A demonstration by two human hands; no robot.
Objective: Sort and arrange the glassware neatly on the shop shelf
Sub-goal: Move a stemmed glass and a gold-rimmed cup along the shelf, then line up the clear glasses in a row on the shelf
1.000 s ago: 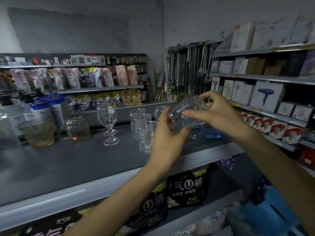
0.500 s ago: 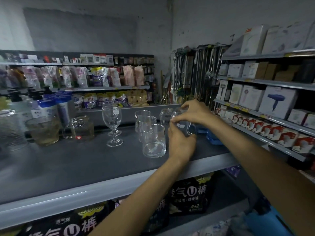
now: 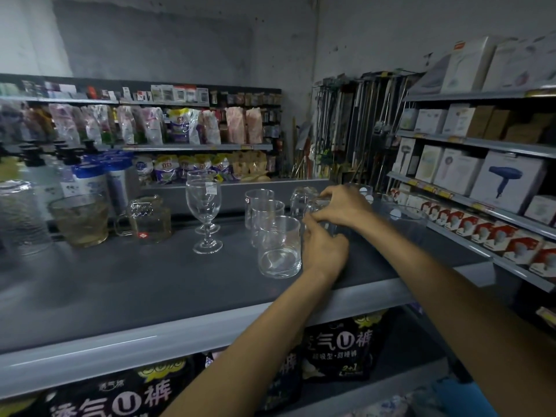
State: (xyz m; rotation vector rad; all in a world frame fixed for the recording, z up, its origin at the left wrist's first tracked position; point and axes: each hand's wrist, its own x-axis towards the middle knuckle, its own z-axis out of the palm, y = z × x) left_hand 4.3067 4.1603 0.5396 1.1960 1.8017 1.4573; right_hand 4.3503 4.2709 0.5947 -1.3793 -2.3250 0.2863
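I watch from the remote station. Both grips hold one small glass [image 3: 314,208] over the right half of the grey shelf [image 3: 135,284], roughly midway between its front edge and its back wall. The left grip [image 3: 325,251] comes in from the front with the back of the hand toward me, fingers curled round the lower side of the glass. The right grip [image 3: 343,209] reaches over from the right, its fingers bent down onto the rim. The hands cover the base, so I cannot tell whether the glass stands on the shelf or hangs just above it.

Just left of the left grip stands the front tumbler [image 3: 279,248], nearest of a row of three that runs toward the back wall. The middle tumbler [image 3: 267,216] and the rear tumbler [image 3: 258,203] stand close behind it.

Toward the middle of the shelf two stemmed glasses stand one behind the other. The front wine glass [image 3: 204,218] partly hides the rear wine glass [image 3: 202,176].

Further left are a glass mug [image 3: 150,221] with a red label, then an amber bowl [image 3: 79,219]. A blurred ribbed glass [image 3: 21,218] sits at the left edge. Near the right edge, beyond the right forearm, is a wide clear glass [image 3: 406,219].

Dark packs [image 3: 340,347] with white lettering sit under the shelf. A side rack at the right holds a box showing a blue hair dryer [image 3: 508,182].
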